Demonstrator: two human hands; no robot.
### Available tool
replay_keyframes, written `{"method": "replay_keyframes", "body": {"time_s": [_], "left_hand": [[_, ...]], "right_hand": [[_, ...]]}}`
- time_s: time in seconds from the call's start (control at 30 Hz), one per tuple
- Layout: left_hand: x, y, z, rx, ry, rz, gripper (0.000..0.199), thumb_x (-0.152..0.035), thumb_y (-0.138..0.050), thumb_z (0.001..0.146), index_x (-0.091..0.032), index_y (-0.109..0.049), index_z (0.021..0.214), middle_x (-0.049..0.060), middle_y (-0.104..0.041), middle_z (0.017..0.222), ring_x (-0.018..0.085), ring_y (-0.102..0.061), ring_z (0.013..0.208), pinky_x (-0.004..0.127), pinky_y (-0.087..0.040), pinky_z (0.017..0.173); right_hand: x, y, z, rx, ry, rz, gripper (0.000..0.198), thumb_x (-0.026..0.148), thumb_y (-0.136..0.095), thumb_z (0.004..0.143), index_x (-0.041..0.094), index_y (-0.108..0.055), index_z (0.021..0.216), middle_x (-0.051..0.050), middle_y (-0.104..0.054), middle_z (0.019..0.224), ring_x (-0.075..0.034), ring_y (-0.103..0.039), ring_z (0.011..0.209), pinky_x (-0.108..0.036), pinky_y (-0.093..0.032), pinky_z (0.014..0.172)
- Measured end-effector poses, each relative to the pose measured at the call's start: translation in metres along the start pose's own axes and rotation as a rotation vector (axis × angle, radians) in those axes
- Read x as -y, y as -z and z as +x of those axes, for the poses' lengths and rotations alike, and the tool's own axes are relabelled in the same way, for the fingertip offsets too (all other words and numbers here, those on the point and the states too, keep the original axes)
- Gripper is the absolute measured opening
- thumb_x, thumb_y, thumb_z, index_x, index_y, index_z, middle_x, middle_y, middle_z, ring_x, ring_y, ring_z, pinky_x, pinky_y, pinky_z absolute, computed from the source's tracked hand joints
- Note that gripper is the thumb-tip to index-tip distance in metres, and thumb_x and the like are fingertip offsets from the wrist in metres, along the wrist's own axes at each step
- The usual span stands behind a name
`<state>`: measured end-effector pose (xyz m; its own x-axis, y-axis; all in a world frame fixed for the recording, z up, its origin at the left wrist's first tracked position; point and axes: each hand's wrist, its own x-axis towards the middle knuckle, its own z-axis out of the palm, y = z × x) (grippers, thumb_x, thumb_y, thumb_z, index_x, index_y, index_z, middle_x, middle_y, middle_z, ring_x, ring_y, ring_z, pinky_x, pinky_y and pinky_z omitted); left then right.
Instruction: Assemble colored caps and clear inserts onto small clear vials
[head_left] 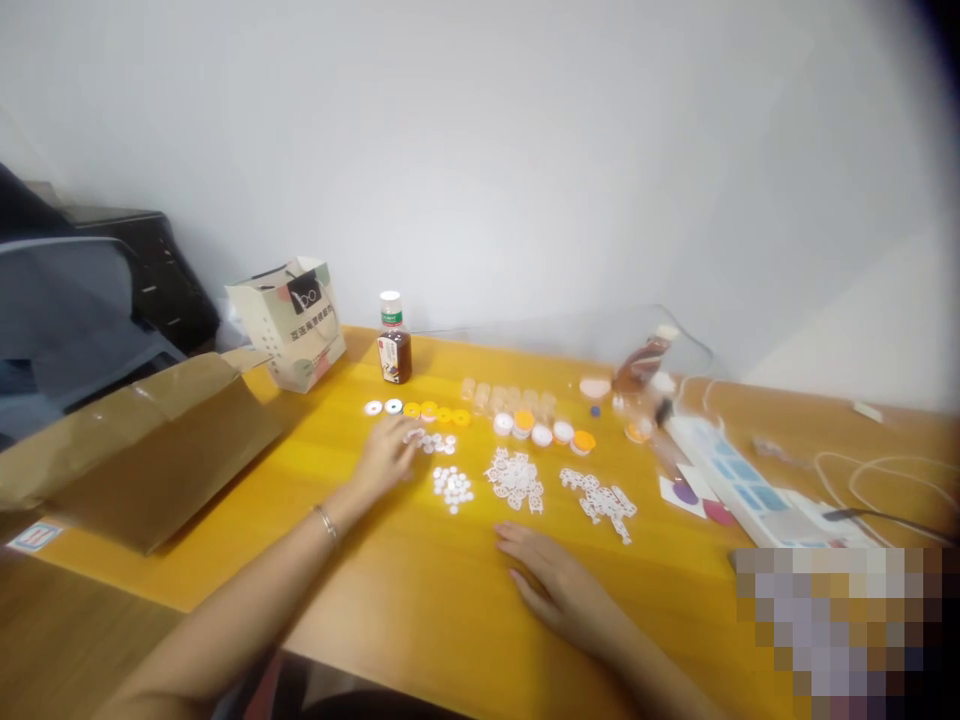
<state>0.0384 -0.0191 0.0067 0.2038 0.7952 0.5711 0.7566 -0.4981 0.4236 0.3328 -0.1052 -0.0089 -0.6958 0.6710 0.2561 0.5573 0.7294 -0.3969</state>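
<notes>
My left hand [385, 455] reaches over the table to the nearest small white pieces [439, 443], its fingertips covering part of that group. Its thumb stands apart from the fingers, and nothing shows between them. Just beyond it runs a row of yellow discs [444, 415] with white discs [373, 408] at the left end. My right hand [551, 580] rests on the bare wood, fingers stretched out and holding nothing. Ahead of it lie a pile of small round white pieces [453, 488], a heap of white openwork plastic parts [515, 478] and another group of white plastic parts [600, 500].
Behind the parts stand clear cups [510, 400] and white and orange round lids [541, 435]. A dark drink bottle [394, 345], a paper bag [300, 325] and a cardboard box [142, 450] are left. A power strip [739, 480] and cables lie right.
</notes>
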Motion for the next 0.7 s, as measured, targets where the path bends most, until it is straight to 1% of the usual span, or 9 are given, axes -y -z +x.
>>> {"method": "replay_keyframes", "body": {"time_s": [0.07, 0.17, 0.27, 0.33, 0.47, 0.5, 0.6, 0.63, 0.7], "left_hand": [[0.027, 0.003, 0.010, -0.017, 0.119, 0.076, 0.025, -0.022, -0.046, 0.080, -0.017, -0.058, 0.101, 0.009, -0.057, 0.101, 0.022, -0.051, 0.096, 0.038, -0.039, 0.087], [0.050, 0.003, 0.016, 0.044, 0.148, 0.068, 0.019, -0.021, -0.049, 0.077, -0.018, -0.062, 0.091, 0.007, -0.059, 0.091, 0.020, -0.055, 0.086, 0.033, -0.043, 0.079], [0.056, 0.001, 0.017, 0.094, 0.164, 0.055, 0.014, -0.021, -0.051, 0.076, -0.017, -0.064, 0.078, 0.005, -0.060, 0.081, 0.019, -0.056, 0.074, 0.030, -0.044, 0.071], [0.051, 0.003, 0.017, 0.096, 0.179, 0.050, 0.014, -0.022, -0.050, 0.076, -0.017, -0.063, 0.074, 0.005, -0.060, 0.077, 0.018, -0.056, 0.071, 0.030, -0.044, 0.068], [0.013, 0.006, 0.010, 0.085, 0.166, 0.000, 0.016, -0.027, -0.048, 0.080, -0.017, -0.060, 0.080, 0.005, -0.060, 0.082, 0.016, -0.056, 0.077, 0.028, -0.043, 0.073], [-0.002, 0.004, 0.006, 0.122, 0.129, -0.042, 0.016, -0.029, -0.048, 0.081, -0.018, -0.060, 0.080, 0.003, -0.060, 0.082, 0.015, -0.056, 0.077, 0.025, -0.044, 0.073], [-0.047, -0.006, -0.010, 0.384, -0.084, -0.272, 0.015, -0.029, -0.047, 0.083, -0.018, -0.059, 0.082, 0.003, -0.061, 0.079, 0.013, -0.056, 0.074, 0.024, -0.044, 0.070], [-0.059, -0.010, -0.014, 0.440, -0.152, -0.275, 0.014, -0.027, -0.048, 0.082, -0.019, -0.059, 0.081, 0.003, -0.061, 0.078, 0.014, -0.056, 0.075, 0.025, -0.043, 0.070], [-0.074, -0.019, -0.022, 0.483, -0.197, -0.278, 0.010, -0.024, -0.050, 0.080, -0.020, -0.058, 0.076, 0.002, -0.060, 0.074, 0.014, -0.056, 0.071, 0.026, -0.043, 0.068]], "right_hand": [[0.000, 0.000, 0.000, 0.001, -0.004, 0.009, 0.033, 0.018, -0.040, 0.085, 0.021, -0.047, 0.117, -0.007, -0.049, 0.128, -0.018, -0.042, 0.120, -0.038, -0.037, 0.100], [0.000, 0.000, 0.000, 0.006, -0.013, 0.022, 0.033, 0.018, -0.040, 0.085, 0.021, -0.047, 0.117, -0.007, -0.049, 0.128, -0.018, -0.042, 0.120, -0.037, -0.037, 0.101], [0.000, 0.000, 0.001, -0.001, -0.016, 0.037, 0.033, 0.018, -0.041, 0.085, 0.022, -0.048, 0.116, -0.007, -0.049, 0.127, -0.018, -0.043, 0.119, -0.037, -0.037, 0.100], [0.001, 0.001, 0.001, -0.008, -0.015, 0.044, 0.033, 0.018, -0.041, 0.085, 0.022, -0.048, 0.116, -0.007, -0.050, 0.127, -0.018, -0.043, 0.119, -0.038, -0.038, 0.100], [0.001, 0.001, 0.001, 0.001, -0.017, 0.050, 0.033, 0.018, -0.041, 0.084, 0.022, -0.048, 0.117, -0.007, -0.049, 0.127, -0.017, -0.043, 0.119, -0.037, -0.037, 0.100], [0.001, 0.001, 0.001, -0.001, -0.018, 0.051, 0.033, 0.018, -0.041, 0.084, 0.021, -0.048, 0.117, -0.007, -0.049, 0.127, -0.017, -0.044, 0.119, -0.037, -0.037, 0.100], [0.002, 0.001, 0.002, -0.019, -0.015, 0.052, 0.032, 0.018, -0.041, 0.084, 0.021, -0.049, 0.115, -0.008, -0.050, 0.126, -0.018, -0.044, 0.118, -0.036, -0.038, 0.099], [0.002, 0.001, 0.002, -0.030, -0.012, 0.054, 0.032, 0.018, -0.041, 0.084, 0.021, -0.049, 0.115, -0.008, -0.051, 0.126, -0.018, -0.045, 0.118, -0.037, -0.038, 0.099], [0.002, 0.001, 0.002, -0.046, -0.007, 0.059, 0.033, 0.018, -0.041, 0.084, 0.022, -0.049, 0.116, -0.008, -0.051, 0.126, -0.018, -0.045, 0.117, -0.037, -0.039, 0.098]]}}
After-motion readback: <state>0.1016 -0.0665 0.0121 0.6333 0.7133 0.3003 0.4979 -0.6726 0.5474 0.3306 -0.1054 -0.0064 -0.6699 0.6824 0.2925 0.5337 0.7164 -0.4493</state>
